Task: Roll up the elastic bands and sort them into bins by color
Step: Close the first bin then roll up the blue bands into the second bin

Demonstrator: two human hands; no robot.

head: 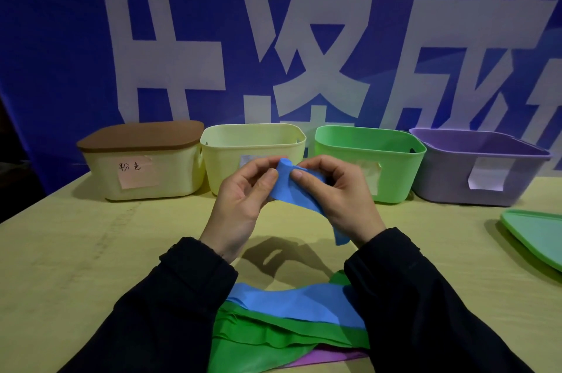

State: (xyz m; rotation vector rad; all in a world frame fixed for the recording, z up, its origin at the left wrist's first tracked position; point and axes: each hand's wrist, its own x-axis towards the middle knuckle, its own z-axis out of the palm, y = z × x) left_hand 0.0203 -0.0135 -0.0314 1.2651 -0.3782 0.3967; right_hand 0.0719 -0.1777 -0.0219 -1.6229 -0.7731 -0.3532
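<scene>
Pinching blue band (299,193) between left hand (243,193), right hand (337,193), seemingly rolling

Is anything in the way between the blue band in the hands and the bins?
Nothing visible blocks it. Both hands pinch the blue band above bare table, just before the open pale yellow bin and green bin. Only the leftmost bin is closed, by a brown lid.
</scene>
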